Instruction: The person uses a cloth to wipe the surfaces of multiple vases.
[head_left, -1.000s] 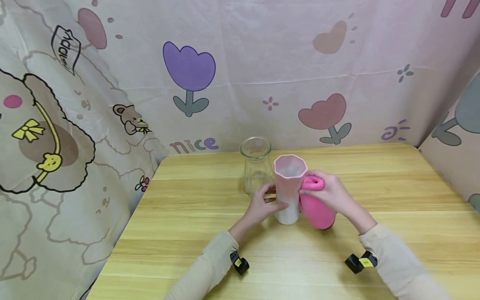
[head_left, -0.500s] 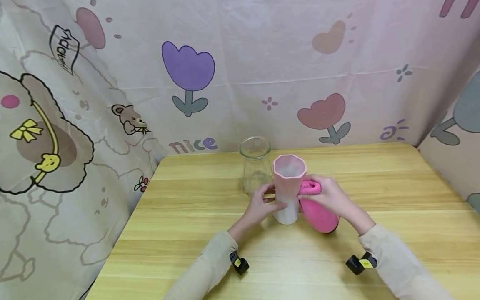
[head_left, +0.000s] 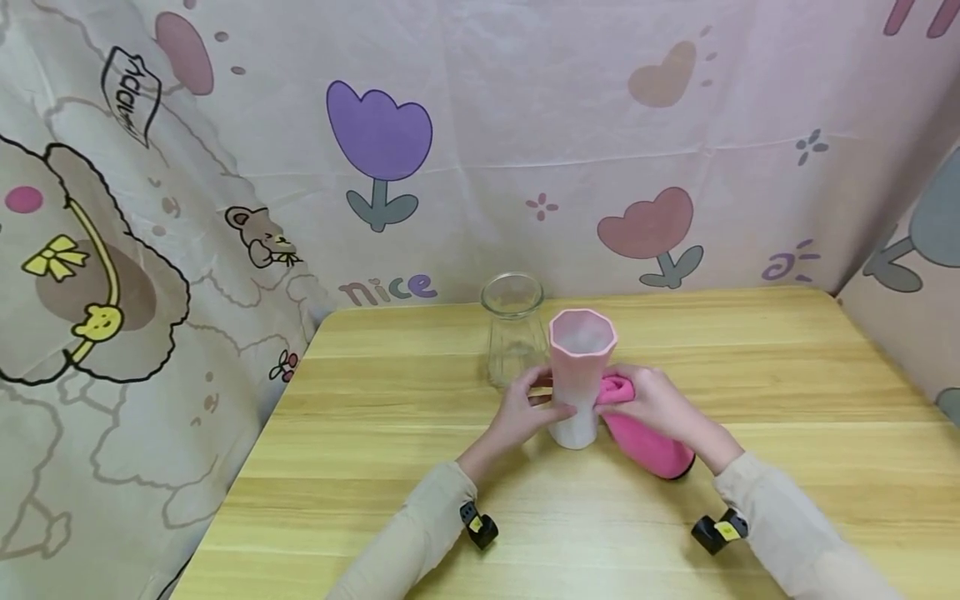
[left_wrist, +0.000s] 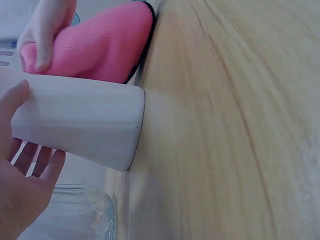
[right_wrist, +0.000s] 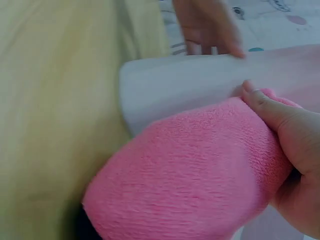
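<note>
A tall faceted vase (head_left: 576, 379), pink at the rim and fading to white below, stands upright on the wooden table. My left hand (head_left: 519, 410) grips its left side, thumb in front and fingers behind, as the left wrist view also shows. A bright pink fluffy cloth (right_wrist: 175, 170) with a dark edge is bunched in my right hand (head_left: 651, 400), thumb against it. That hand holds the cloth to the vase's right side, about mid-height. The cloth's loose end hangs down toward the table on the right.
A clear glass vase (head_left: 513, 333) stands just behind and left of the pink one, close to my left fingers. The wooden table (head_left: 360, 450) runs back to a patterned curtain (head_left: 480, 125).
My right hand has slid down the vase's right side with the cloth. The cloth's loose end has swung out to the right. My left hand and the vase stay put.
</note>
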